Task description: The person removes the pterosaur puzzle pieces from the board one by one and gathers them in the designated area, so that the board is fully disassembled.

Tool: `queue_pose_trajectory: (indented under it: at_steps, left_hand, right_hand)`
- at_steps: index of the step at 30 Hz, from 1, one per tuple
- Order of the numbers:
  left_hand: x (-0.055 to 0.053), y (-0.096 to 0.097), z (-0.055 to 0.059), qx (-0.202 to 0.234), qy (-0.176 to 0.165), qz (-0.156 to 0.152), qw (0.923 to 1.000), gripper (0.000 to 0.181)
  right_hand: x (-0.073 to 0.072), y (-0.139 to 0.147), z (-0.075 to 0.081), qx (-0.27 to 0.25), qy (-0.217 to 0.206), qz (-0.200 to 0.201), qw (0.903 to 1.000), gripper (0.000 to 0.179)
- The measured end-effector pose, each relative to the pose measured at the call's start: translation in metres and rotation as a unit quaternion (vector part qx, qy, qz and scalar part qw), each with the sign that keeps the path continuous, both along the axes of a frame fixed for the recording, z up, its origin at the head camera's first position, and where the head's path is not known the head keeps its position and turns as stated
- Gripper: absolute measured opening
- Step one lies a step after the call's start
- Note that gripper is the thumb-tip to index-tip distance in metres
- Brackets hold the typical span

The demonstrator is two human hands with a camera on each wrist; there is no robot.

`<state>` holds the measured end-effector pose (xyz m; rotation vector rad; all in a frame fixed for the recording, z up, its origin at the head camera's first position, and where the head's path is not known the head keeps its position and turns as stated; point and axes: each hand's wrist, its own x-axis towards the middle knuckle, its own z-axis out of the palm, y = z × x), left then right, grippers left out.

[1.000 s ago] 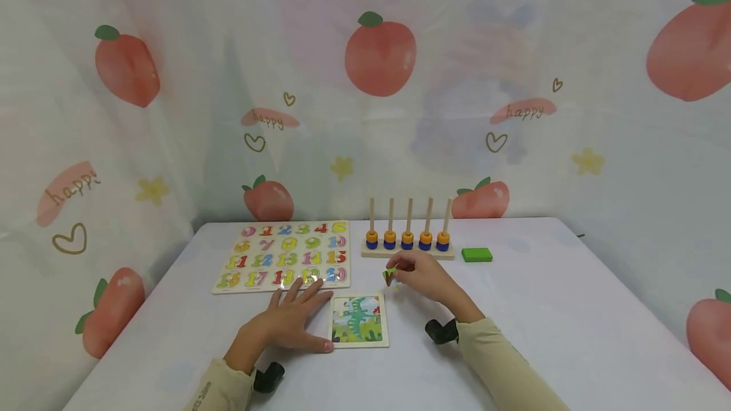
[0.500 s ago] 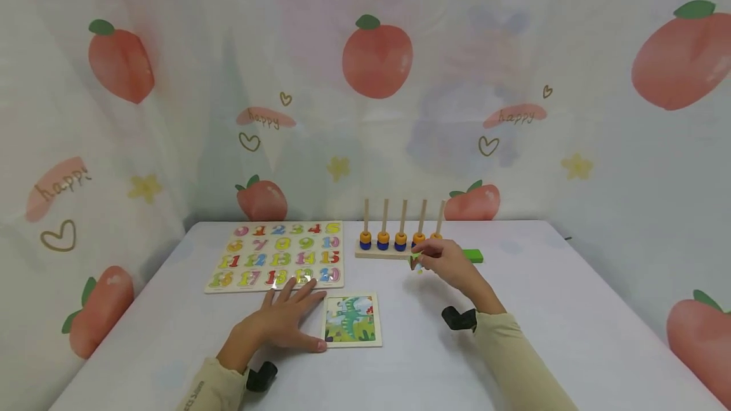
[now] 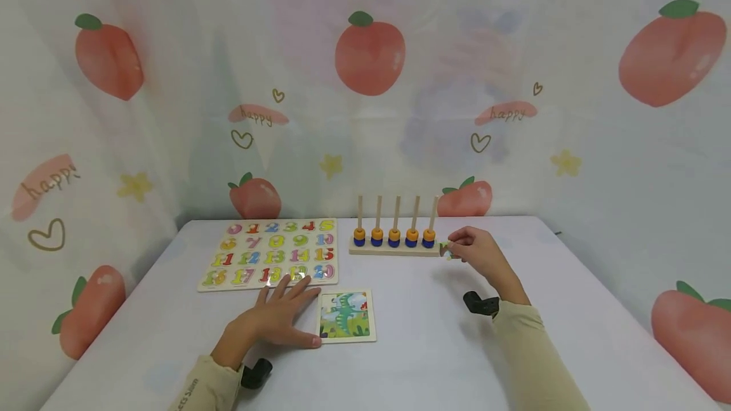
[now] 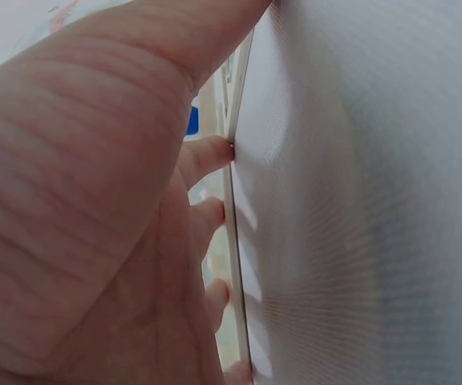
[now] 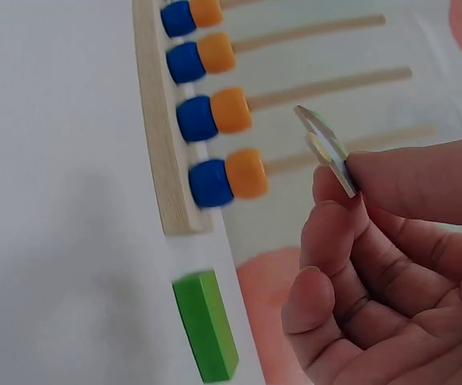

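Observation:
In the head view my left hand lies with fingers spread, thumb and index finger at the left edge of a framed dinosaur jigsaw puzzle. Its other fingertips reach the front edge of a number board. My right hand pinches a small, thin puzzle piece between thumb and fingers, raised near the right end of a bead-peg stand. Blue and orange beads sit on its pegs in the right wrist view. The left wrist view shows mostly the thumb and palm.
A green block lies beyond the stand's right end; my right hand covers it in the head view. The white table meets a peach-print curtain at the back. Dark wrist cameras sit at both cuffs.
My right hand has carried the puzzle piece right and slightly back, from near the dinosaur puzzle to the stand's right end. The left hand keeps its place at the puzzle; the view has shifted slightly.

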<state>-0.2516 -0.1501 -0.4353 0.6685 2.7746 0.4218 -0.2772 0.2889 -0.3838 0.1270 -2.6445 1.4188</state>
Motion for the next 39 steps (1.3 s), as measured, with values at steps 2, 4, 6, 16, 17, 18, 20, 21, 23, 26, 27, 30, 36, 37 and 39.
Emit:
queue_pose_trajectory:
  at_steps: [2,4,6,16,17,18,20,21,23,26,27,30,36,37,39]
  left_hand:
    - [0.001,0.000,0.002,0.002,-0.003,0.001,1.0000,0.106]
    - [0.001,-0.001,0.003,0.004,-0.004,0.001,1.0000,0.106]
    - [0.001,-0.001,0.004,0.006,-0.005,0.001,1.0000,0.106]
    - [0.004,-0.003,0.005,0.012,-0.004,-0.005,0.9999,0.105]
    - [0.004,-0.003,0.005,0.012,-0.003,-0.005,0.9999,0.105]
    - [0.004,-0.003,0.005,0.011,-0.003,-0.006,0.9999,0.105]
    - [0.003,-0.002,0.004,0.009,-0.001,-0.005,0.9999,0.105]
    - [0.002,-0.002,0.004,0.008,0.000,-0.005,1.0000,0.105]
    - [0.002,-0.002,0.004,0.006,0.001,-0.005,1.0000,0.105]
    - [0.001,-0.001,0.003,0.005,0.003,-0.005,1.0000,0.105]
    - [0.001,-0.001,0.003,0.005,0.003,-0.005,1.0000,0.105]
    - [0.001,-0.001,0.002,0.007,0.002,-0.006,1.0000,0.106]
    - [0.000,-0.001,0.002,0.009,0.005,-0.005,0.9999,0.106]
    - [0.000,-0.001,0.002,0.010,0.003,-0.005,0.9999,0.106]
    - [0.000,-0.001,0.002,0.009,0.001,-0.003,1.0000,0.106]
  right_hand:
    - [0.000,0.007,0.000,0.000,-0.002,-0.010,0.9999,0.026]
    - [0.000,0.015,-0.001,0.003,-0.002,-0.020,0.9998,0.026]
    - [0.000,0.022,-0.002,0.008,-0.004,-0.032,0.9995,0.027]
    - [0.001,0.049,-0.020,0.014,-0.071,-0.086,0.9937,0.028]
    - [0.001,0.051,-0.022,0.015,-0.078,-0.091,0.9927,0.028]
    - [0.001,0.054,-0.025,0.015,-0.084,-0.095,0.9918,0.028]
    - [0.001,0.058,-0.029,0.017,-0.090,-0.103,0.9905,0.028]
    - [0.001,0.060,-0.031,0.017,-0.092,-0.106,0.9899,0.029]
    - [0.001,0.064,-0.035,0.011,-0.096,-0.111,0.9891,0.029]
    - [0.001,0.067,-0.039,-0.004,-0.103,-0.120,0.9874,0.028]
    - [0.000,0.067,-0.040,-0.008,-0.105,-0.123,0.9869,0.028]
    - [-0.001,0.068,-0.042,-0.008,-0.108,-0.133,0.9851,0.027]
    - [-0.004,0.066,-0.044,0.022,-0.099,-0.138,0.9852,0.023]
    - [-0.005,0.065,-0.044,0.027,-0.097,-0.139,0.9852,0.022]
    - [-0.006,0.064,-0.044,0.038,-0.091,-0.142,0.9848,0.020]
